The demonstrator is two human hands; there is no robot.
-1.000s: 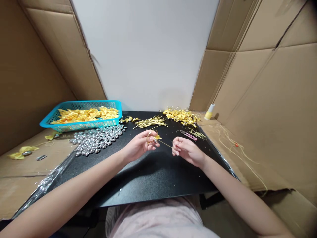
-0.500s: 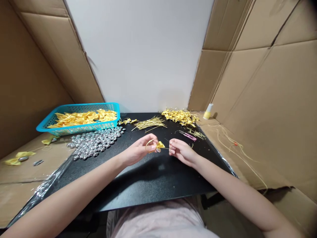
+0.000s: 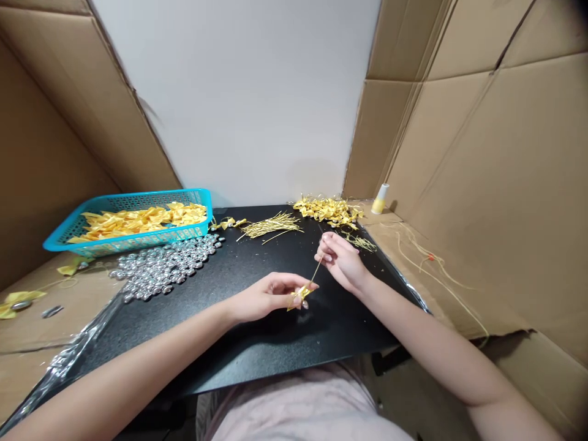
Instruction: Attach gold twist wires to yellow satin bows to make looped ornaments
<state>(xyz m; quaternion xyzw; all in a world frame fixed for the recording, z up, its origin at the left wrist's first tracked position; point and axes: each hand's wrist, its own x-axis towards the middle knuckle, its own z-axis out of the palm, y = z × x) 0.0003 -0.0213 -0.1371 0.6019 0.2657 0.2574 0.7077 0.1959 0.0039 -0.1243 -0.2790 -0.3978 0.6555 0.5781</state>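
My left hand (image 3: 269, 297) pinches a small yellow ribbon bow (image 3: 304, 294) between thumb and fingertips, low over the black tabletop (image 3: 257, 361). A shiny silver bead (image 3: 305, 304) shows at the bow's lower side. From the bow a thin gold strand (image 3: 315, 269) runs up and right, pulled straight, to my right hand (image 3: 342, 260). That hand is closed, with the strand's upper end at its fingertips. Beyond my hands lies a bundle of gold ties (image 3: 273, 226). The pink snips are hidden behind my right hand.
A blue basket (image 3: 59, 242) of yellow bows stands at the left, with many silver beads (image 3: 169, 263) before it. Finished-looking bows with beads (image 3: 328, 210) are heaped at the back. A thread cone (image 3: 380, 199) and loose thread (image 3: 427, 260) sit on the right-hand cardboard.
My left hand has moved down a little and tilted the bow. My right hand has risen, turning the strand from nearly level to steeply slanted. The view has shifted slightly.
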